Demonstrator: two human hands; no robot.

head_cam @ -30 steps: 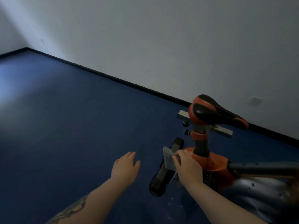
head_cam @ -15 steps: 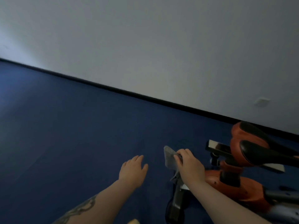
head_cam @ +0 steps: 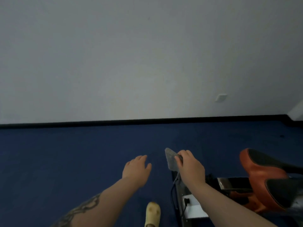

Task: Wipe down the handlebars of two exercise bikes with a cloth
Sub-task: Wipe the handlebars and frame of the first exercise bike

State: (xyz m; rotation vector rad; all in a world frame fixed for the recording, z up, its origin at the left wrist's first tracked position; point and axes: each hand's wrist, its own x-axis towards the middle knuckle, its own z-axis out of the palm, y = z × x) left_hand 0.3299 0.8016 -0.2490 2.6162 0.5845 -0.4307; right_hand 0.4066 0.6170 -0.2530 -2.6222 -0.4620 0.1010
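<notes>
My right hand (head_cam: 190, 166) grips a grey cloth (head_cam: 171, 161), held in the air above the blue floor, left of an exercise bike. The bike's orange and black saddle (head_cam: 268, 177) shows at the lower right, with a metal seat rail (head_cam: 232, 183) under it. A dark base bar of the bike (head_cam: 183, 203) with a white label runs below my right forearm. My left hand (head_cam: 136, 169) hovers over the floor beside the cloth, fingers relaxed and holding nothing. No handlebars are in view.
A blue carpet floor (head_cam: 65, 161) stretches to a grey wall with a black skirting board (head_cam: 147, 122). My foot in a yellow shoe (head_cam: 152, 213) shows at the bottom. A wall plate (head_cam: 221, 97) sits low on the wall at right.
The view has swung left and up, so the bike slid to the lower right. Both hands kept their pose, the right still gripping the cloth. A yellow shoe came into view.
</notes>
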